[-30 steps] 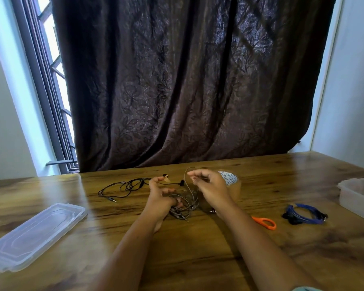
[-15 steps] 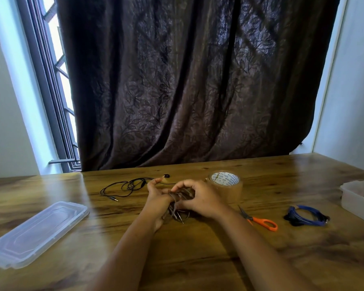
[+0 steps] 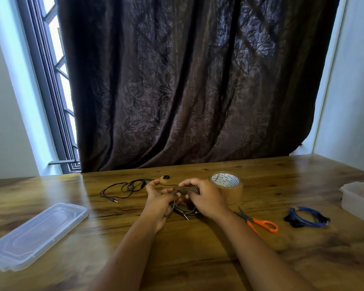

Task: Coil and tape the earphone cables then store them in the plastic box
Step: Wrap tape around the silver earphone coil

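Dark brown fabric curtain [image 3: 187, 80]: leaf-and-vine pattern. Brown wooden worktop [image 3: 198, 259]: streaky dark grain. Small metal scissors [image 3: 261, 224]: orange handles. Coiled blue earphone cable [image 3: 307, 216]: black ends. Loose black earphone cable [image 3: 130, 186]. Thin coiled earphone cable [image 3: 184, 189]: possibly grey, shadowed. Tan packing-tape roll [image 3: 229, 191]: white label, dark lettering. Flat plastic lid [image 3: 36, 234], rectangular plastic box [image 3: 349, 189]: translucent, colourless.

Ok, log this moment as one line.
step: coiling | left hand: holds grey earphone cable | right hand: grips it | tape roll: behind right hand | plastic box: open
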Demonstrator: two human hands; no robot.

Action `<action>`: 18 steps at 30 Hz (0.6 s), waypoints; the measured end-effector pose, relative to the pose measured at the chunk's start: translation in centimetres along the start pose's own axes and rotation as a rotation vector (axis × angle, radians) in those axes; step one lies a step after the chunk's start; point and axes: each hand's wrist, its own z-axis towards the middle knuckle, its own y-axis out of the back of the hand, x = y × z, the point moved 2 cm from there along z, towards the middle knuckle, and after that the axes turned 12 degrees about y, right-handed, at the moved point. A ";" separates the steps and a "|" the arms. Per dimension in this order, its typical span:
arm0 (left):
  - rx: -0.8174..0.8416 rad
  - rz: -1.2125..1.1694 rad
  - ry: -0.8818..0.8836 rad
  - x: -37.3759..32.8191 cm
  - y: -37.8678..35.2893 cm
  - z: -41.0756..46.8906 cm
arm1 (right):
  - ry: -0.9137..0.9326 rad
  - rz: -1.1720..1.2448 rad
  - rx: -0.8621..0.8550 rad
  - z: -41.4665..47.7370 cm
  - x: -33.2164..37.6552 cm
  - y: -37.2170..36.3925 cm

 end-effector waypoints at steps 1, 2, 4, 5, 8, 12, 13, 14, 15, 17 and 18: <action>-0.013 -0.008 -0.004 -0.1 0.0 0.0 | -0.028 0.047 -0.026 0.1 -0.1 0.1; -0.023 -0.019 0.000 -0.1 0.1 0.0 | -0.043 0.068 -0.039 0.1 -0.2 0.3; -0.019 -0.040 0.017 -0.1 0.1 0.0 | -0.032 0.039 -0.016 0.0 -0.4 0.4; -0.005 -0.044 0.023 -0.1 0.1 -0.1 | -0.016 0.009 0.005 0.0 -0.4 0.3; 0.058 -0.096 0.045 -0.2 -0.1 -0.3 | 0.037 -0.107 0.047 -0.1 -0.4 -0.1; 0.082 -0.147 0.039 -0.1 -0.1 -0.3 | 0.087 -0.142 0.047 0.0 -0.2 -0.3; 0.083 -0.148 0.041 -0.1 0.0 -0.2 | 0.090 -0.143 0.047 0.0 -0.2 -0.2; 0.081 -0.146 0.045 0.0 0.1 -0.1 | 0.091 -0.148 0.049 0.0 -0.1 -0.1; 0.080 -0.140 0.046 0.0 0.1 -0.2 | 0.089 -0.153 0.050 0.0 -0.1 -0.1; 0.079 -0.094 0.037 0.0 0.0 -0.2 | 0.085 -0.162 0.053 0.1 -0.1 -0.1; 0.080 -0.050 0.025 0.0 0.0 -0.1 | 0.080 -0.168 0.054 0.1 -0.2 -0.1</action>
